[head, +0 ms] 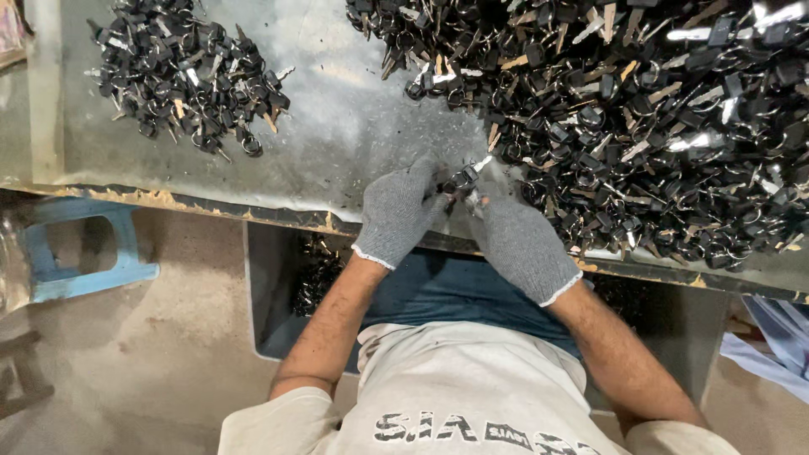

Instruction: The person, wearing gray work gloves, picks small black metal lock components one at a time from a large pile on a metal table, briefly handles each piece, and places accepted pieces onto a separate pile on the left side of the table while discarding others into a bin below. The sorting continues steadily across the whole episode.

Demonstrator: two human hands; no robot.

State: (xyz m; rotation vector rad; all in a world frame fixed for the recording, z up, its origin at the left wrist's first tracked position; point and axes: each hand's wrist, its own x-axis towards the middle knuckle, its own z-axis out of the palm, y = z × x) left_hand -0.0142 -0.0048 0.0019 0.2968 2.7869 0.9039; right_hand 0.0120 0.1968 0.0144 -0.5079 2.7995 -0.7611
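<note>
Both gloved hands, left hand and right hand, fingers pinched on one black-headed key, blade pointing up-right toward the big key pile.

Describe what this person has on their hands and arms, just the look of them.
Both the left hand and the right hand wear grey knitted work gloves with a thin white edge at the cuff. Beyond the cuffs the forearms are bare: no sleeves reach them, and no watch or band shows. The cream short-sleeved shirt ends near the elbows.
</note>
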